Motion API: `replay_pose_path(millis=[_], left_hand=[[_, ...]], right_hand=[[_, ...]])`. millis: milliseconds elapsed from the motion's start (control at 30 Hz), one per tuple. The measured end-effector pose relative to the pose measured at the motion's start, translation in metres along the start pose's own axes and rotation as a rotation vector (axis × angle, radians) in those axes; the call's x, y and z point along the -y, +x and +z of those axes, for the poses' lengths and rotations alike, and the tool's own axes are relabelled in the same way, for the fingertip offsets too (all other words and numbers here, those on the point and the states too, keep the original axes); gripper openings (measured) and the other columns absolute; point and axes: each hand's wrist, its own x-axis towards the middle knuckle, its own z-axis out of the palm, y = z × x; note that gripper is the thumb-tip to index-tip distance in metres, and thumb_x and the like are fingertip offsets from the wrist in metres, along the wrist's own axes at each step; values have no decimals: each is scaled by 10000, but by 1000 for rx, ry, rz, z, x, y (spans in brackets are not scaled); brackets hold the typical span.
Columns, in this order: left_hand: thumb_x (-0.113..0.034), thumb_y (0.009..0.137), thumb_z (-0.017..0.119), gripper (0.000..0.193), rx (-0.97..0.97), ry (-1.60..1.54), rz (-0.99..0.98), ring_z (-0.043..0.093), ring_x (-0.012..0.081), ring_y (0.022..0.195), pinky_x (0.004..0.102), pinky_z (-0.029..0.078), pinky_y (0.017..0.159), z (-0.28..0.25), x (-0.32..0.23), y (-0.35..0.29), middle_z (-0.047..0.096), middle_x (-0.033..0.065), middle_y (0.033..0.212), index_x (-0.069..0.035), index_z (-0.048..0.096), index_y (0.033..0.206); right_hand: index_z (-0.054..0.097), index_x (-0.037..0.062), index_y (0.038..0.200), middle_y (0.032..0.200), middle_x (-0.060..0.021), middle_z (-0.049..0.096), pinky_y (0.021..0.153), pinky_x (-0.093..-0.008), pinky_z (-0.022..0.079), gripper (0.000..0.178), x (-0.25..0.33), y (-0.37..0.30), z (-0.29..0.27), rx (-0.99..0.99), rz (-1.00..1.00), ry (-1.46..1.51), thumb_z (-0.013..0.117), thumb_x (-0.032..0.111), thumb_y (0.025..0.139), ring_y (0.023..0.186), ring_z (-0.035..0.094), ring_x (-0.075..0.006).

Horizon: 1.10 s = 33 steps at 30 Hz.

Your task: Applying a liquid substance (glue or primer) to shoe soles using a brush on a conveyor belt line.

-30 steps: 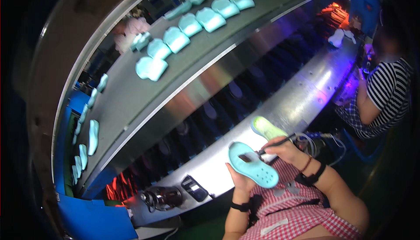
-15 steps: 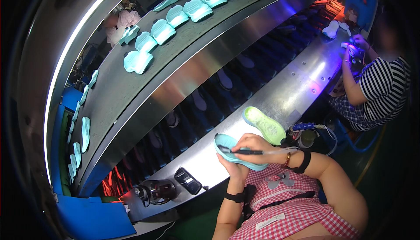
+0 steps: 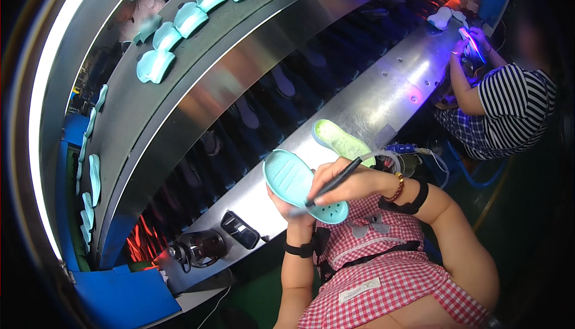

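Note:
A turquoise shoe sole rests tilted in my left hand, which grips it from below and along its near edge. Its hollow side, with ribs and small holes, faces up. Between the fingers of my right hand is a black-handled brush with a clear tube running from its rear end. The brush tip hangs over the sole's lower left edge; whether it touches is blurred. Just beyond my right hand, a light green shoe sole lies on the metal bench.
Past the bench runs a dark conveyor belt carrying several turquoise soles. A phone-like black device and a dark jug stand on the bench at left. A co-worker sits at the right, handling a piece under violet light.
The sole in my left hand has turned so its inside shows more. My right hand has swung the brush from nearly level to steep, toward the sole's near edge. The whole view has shifted.

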Motion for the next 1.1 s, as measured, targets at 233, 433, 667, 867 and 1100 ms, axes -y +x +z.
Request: replay_pose_path(millis=[233,433,667,867,1100], left_hand=[[-593,843,219,641,-303,102,109,582,318,858,427,477,787,9,2,0,570,127,1050,-103,448,1187],[-608,830,241,676,-40,141,135,575,325,846,441,475,756,6,-2,-13,577,156,1005,-76,435,1199],[-696,773,215,787,-41,199,307,578,320,777,436,484,694,-1,-9,-11,570,205,942,-66,441,1188],[-696,779,190,797,-137,239,499,572,289,702,398,482,651,19,-19,-9,565,167,843,-42,461,1145],[-708,776,201,798,-80,321,484,563,268,687,384,482,633,33,-21,-7,558,155,861,-46,462,1138]], right_hand=[[666,49,882,814,-79,632,732,-273,462,178,-9,-2,4,-171,-47,-8,674,107,713,780,594,-148],[666,35,878,825,-105,624,714,-263,463,171,6,-10,-8,-263,107,0,660,76,712,772,592,-153],[670,42,877,832,-101,625,758,-282,457,193,15,-21,-8,-176,-26,-132,684,64,686,823,584,-190],[664,35,896,861,-105,628,769,-274,459,205,13,-27,-12,-19,-67,-42,676,54,692,842,583,-193],[658,25,898,898,-117,612,766,-280,464,201,12,-32,-14,133,-147,-58,672,46,698,871,575,-182]])
